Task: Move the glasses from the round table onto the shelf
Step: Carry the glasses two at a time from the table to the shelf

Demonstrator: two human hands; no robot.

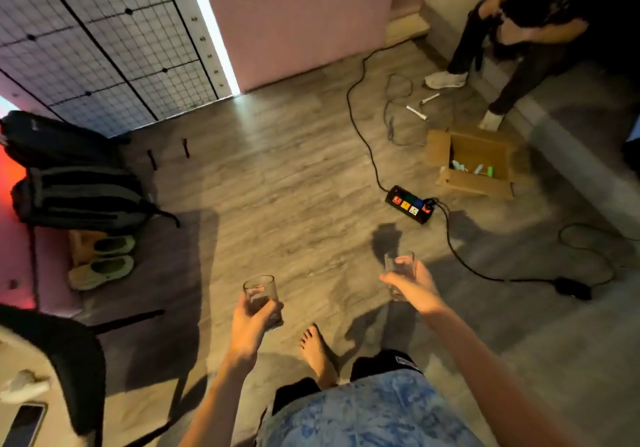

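I carry two clear drinking glasses over the wooden floor. My left hand (251, 322) is wrapped around one upright glass (260, 292) just left of centre. My right hand (414, 287) grips the second glass (398, 263), held upright a little farther forward and to the right. Only the pale edge of the round table (20, 356) shows at the lower left, with a phone (24, 424) lying on it. No shelf is in view.
A black power strip (410, 204) and trailing cables cross the floor ahead right, beside an open cardboard box (474, 162). A person (512, 31) sits on a step at the top right. Backpacks (76, 183) and shoes (104, 263) lie left. A black chair (76, 367) stands by the table.
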